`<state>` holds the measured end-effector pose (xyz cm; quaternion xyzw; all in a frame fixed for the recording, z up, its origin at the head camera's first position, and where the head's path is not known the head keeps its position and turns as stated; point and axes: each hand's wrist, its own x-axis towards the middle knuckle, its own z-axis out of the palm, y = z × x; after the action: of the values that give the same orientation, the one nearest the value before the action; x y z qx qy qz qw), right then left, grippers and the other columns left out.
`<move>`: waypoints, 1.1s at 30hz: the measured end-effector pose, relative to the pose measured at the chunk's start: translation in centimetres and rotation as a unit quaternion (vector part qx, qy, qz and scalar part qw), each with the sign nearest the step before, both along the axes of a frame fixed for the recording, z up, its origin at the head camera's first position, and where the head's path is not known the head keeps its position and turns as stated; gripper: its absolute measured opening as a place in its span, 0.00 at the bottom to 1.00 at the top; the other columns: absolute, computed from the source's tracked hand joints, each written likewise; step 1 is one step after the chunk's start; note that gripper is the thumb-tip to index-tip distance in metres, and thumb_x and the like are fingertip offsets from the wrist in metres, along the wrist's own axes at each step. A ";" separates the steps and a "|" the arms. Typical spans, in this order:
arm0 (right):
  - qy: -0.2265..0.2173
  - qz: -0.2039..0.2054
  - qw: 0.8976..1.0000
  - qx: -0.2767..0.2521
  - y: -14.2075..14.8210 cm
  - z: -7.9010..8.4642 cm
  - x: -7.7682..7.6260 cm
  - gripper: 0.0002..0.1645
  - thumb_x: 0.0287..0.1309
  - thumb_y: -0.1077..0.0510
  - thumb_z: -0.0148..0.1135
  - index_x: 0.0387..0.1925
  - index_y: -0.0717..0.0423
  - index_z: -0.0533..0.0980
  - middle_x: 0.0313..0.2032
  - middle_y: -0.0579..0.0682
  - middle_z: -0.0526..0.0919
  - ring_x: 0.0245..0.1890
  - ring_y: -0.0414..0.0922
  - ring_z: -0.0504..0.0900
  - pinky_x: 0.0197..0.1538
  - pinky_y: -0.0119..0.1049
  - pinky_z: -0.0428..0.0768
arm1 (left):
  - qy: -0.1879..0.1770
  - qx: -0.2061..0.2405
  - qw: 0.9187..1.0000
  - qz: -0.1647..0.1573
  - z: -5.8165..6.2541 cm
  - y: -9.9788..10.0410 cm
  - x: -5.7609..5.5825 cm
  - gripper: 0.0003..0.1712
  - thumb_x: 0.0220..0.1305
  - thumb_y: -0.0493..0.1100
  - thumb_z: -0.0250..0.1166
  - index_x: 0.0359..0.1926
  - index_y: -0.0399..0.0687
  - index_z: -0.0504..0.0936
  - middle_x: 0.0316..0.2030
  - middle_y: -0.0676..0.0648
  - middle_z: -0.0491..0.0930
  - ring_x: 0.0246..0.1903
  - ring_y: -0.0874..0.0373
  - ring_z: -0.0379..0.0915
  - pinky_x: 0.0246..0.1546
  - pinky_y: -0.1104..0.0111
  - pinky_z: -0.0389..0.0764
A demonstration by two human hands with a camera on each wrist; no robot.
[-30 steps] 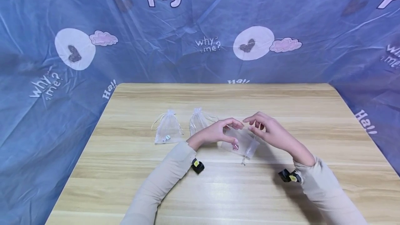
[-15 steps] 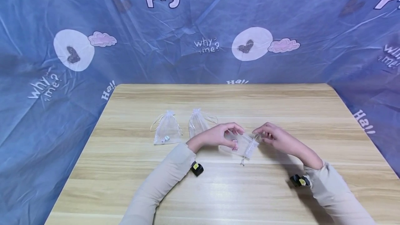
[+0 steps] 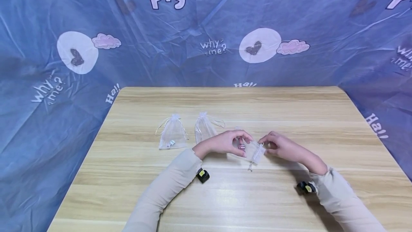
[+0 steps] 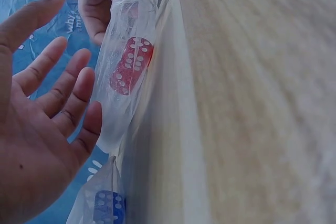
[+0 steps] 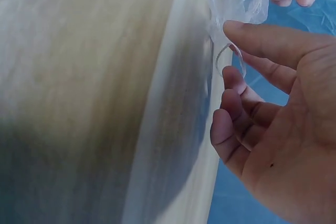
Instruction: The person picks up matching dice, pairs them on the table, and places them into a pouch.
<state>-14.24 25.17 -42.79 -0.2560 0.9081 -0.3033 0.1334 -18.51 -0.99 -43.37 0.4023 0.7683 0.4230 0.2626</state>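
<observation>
A sheer white drawstring bag [image 3: 252,149] with red, white-dotted dice [image 4: 131,64] inside lies between my hands. My left hand [image 3: 225,142] arches over the dice end; in the left wrist view its fingers are spread and loosely bent beside the bag. At the gathered mouth, my right hand [image 3: 283,148] pinches the bag's edge between thumb and index finger. A thin drawstring loop [image 5: 243,64] stands out by those fingers in the right wrist view. The other string end [image 3: 250,167] trails on the near side.
Two similar sheer bags lie to the left: one bag [image 3: 173,131] with pale dice [image 3: 171,143], another bag [image 3: 204,128] partly behind my left hand. Blue dice [image 4: 109,207] show in a bag in the left wrist view. Beneath is a wooden table [image 3: 225,203]; behind, a blue printed cloth [image 3: 180,63].
My right hand first moved down and right to the bag's mouth and string, then slightly left against the edge. The left hand has sunk a little over the dice.
</observation>
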 end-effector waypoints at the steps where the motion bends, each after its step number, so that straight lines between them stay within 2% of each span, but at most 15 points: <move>1: -0.002 0.001 1.000 0.001 -0.1 0.0 0.0 0.19 0.53 0.63 0.67 0.48 0.62 0.78 0.36 0.50 0.76 0.32 0.37 0.69 0.35 0.28 0.73 | 0.001 -0.001 1.000 0.000 0.0 0.0 0.0 0.32 0.53 0.42 0.73 0.60 0.49 0.73 0.52 0.47 0.77 0.47 0.61 0.73 0.54 0.72 0.73; 7: 0.006 0.004 1.000 0.000 -0.3 -0.1 0.2 0.08 0.57 0.62 0.65 0.39 0.58 0.79 0.36 0.47 0.78 0.35 0.35 0.72 0.40 0.32 0.76 | -0.013 0.000 1.000 -0.005 -0.1 0.0 -0.1 0.32 0.53 0.41 0.73 0.60 0.48 0.73 0.52 0.47 0.77 0.50 0.57 0.73 0.52 0.77 0.73; 11: 0.018 0.001 1.000 -0.007 -0.4 0.0 0.2 0.02 0.60 0.63 0.61 0.35 0.55 0.79 0.33 0.44 0.78 0.34 0.33 0.72 0.39 0.31 0.76 | -0.022 0.002 1.000 -0.006 -0.1 -0.1 -0.1 0.32 0.54 0.41 0.72 0.60 0.47 0.73 0.53 0.46 0.77 0.51 0.54 0.74 0.52 0.77 0.73; 18: 0.028 -0.017 0.998 -0.047 -1.1 1.0 0.3 0.02 0.63 0.61 0.59 0.33 0.52 0.78 0.29 0.41 0.75 0.29 0.32 0.69 0.33 0.29 0.73 | 0.016 -0.001 1.000 0.005 0.3 -0.6 -0.3 0.29 0.56 0.46 0.71 0.59 0.49 0.74 0.51 0.49 0.79 0.50 0.58 0.74 0.54 0.75 0.73; 23: 0.009 -0.035 0.995 -0.094 -1.9 2.1 0.7 0.03 0.64 0.62 0.58 0.33 0.55 0.77 0.25 0.41 0.71 0.26 0.32 0.68 0.29 0.28 0.71 | 0.031 -0.001 0.999 0.022 1.0 -1.2 -0.2 0.29 0.58 0.49 0.70 0.59 0.50 0.73 0.50 0.49 0.79 0.48 0.60 0.73 0.55 0.71 0.74; 25: -0.017 -0.047 0.991 -0.123 -2.2 2.5 0.8 0.05 0.65 0.63 0.56 0.33 0.58 0.76 0.23 0.42 0.70 0.25 0.33 0.68 0.27 0.29 0.70 | 0.033 0.002 0.999 0.029 1.2 -1.5 0.0 0.30 0.58 0.50 0.70 0.60 0.50 0.73 0.49 0.50 0.78 0.48 0.59 0.74 0.54 0.70 0.75; 28: -0.058 -0.066 0.982 -0.165 -2.8 3.1 1.0 0.07 0.67 0.64 0.52 0.34 0.63 0.75 0.25 0.45 0.73 0.26 0.35 0.72 0.30 0.31 0.73 | 0.031 0.008 0.999 0.037 1.5 -1.7 0.3 0.30 0.57 0.49 0.70 0.60 0.50 0.72 0.49 0.50 0.78 0.48 0.56 0.74 0.53 0.67 0.76; 31: -0.098 -0.086 0.970 -0.207 -3.2 3.6 1.2 0.10 0.69 0.63 0.50 0.37 0.68 0.73 0.28 0.46 0.79 0.29 0.37 0.79 0.36 0.32 0.78 | 0.039 0.005 0.998 0.045 1.7 -1.8 0.9 0.34 0.54 0.51 0.72 0.60 0.50 0.72 0.48 0.50 0.78 0.48 0.55 0.73 0.52 0.66 0.76; 33: -0.125 -0.094 0.957 -0.245 -3.5 3.7 1.4 0.11 0.70 0.62 0.48 0.38 0.68 0.73 0.32 0.44 0.81 0.33 0.38 0.83 0.41 0.33 0.81 | 0.064 -0.014 0.996 0.057 1.9 -1.8 1.4 0.37 0.51 0.54 0.74 0.61 0.52 0.71 0.49 0.51 0.78 0.49 0.57 0.73 0.51 0.68 0.75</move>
<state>-12.87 21.63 -39.05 -0.1540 0.8022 -0.5571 0.1501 -17.11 -2.76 -41.51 0.3801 0.8110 0.4003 0.1938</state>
